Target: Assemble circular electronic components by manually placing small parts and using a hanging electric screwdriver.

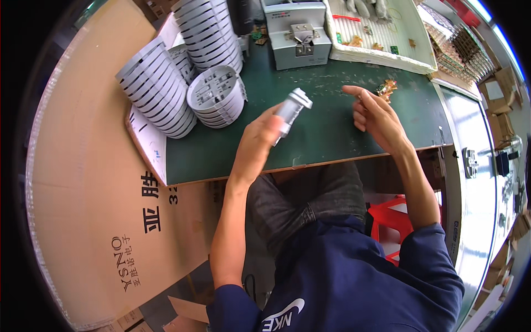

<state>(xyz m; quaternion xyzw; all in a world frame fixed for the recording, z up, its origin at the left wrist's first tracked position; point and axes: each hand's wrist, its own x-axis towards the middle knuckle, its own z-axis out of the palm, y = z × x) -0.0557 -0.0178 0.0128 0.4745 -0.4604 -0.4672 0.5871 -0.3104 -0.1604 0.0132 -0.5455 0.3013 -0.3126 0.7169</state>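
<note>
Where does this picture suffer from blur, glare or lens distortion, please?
Head view: the left hand's thumb and the grey-white part it holds look smeared, probably by motion; head view: glare whitens the shiny surface at far right; head view: fisheye bending bows the cardboard sheet's outer edge, and the corners go black.

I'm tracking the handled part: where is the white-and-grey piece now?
In the head view, the white-and-grey piece is just right of centre, held in the left hand, over the green tabletop, left of the right hand.
</note>
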